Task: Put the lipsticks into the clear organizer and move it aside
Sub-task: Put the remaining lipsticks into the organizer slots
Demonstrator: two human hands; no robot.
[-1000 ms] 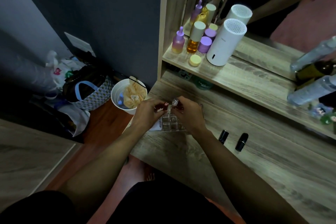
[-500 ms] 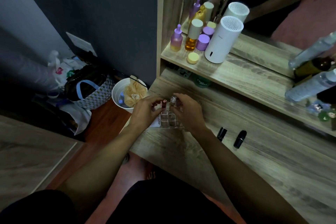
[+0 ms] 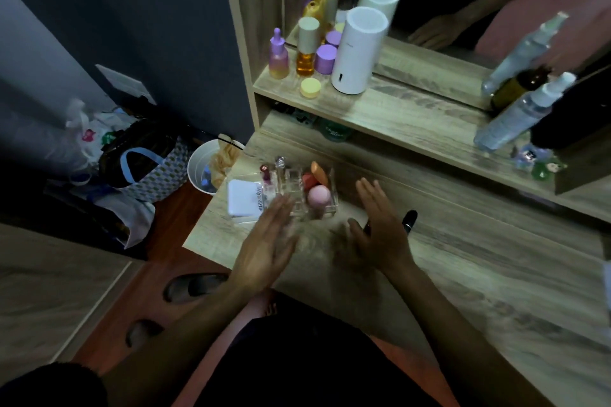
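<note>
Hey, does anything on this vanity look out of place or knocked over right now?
One black lipstick lies loose on the desk by the right hand, outside the clear organizer. Nothing looks spilled.

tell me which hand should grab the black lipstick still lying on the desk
Right. The right hand is open, beside the black lipstick; the left hand is across by the clear organizer.

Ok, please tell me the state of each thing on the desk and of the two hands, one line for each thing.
clear organizer: upright on the desk, partly filled
red-capped lipstick: standing in a left slot
clear-capped tube: standing beside it
pink sponge: in a right compartment
black lipstick: lying on the desk, outside
left hand: open, empty
right hand: open, empty
</note>
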